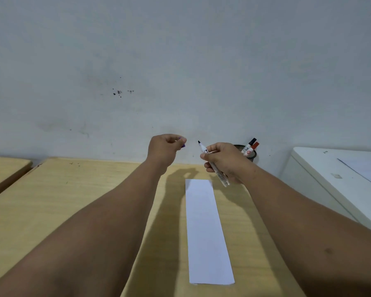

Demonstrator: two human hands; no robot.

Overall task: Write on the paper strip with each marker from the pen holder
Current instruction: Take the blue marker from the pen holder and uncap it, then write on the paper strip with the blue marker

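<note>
A blank white paper strip (pixel 206 230) lies lengthwise on the wooden table (pixel 73 200). Above its far end, my right hand (pixel 225 161) holds an uncapped white marker (pixel 214 166), its dark tip pointing up and to the left. A short way left of that tip, my left hand (pixel 165 148) is closed on the marker's purple cap (pixel 183 146), which peeks out between the fingers. A black mesh pen holder (pixel 252 156) stands against the wall behind my right hand, holding a black-capped marker (pixel 249 144) and a red-capped marker (pixel 253 147).
A white cabinet or appliance (pixel 330 174) stands close on the right of the table. A second wooden table (pixel 4 170) adjoins on the left. A grey wall (pixel 180 71) runs right behind the table.
</note>
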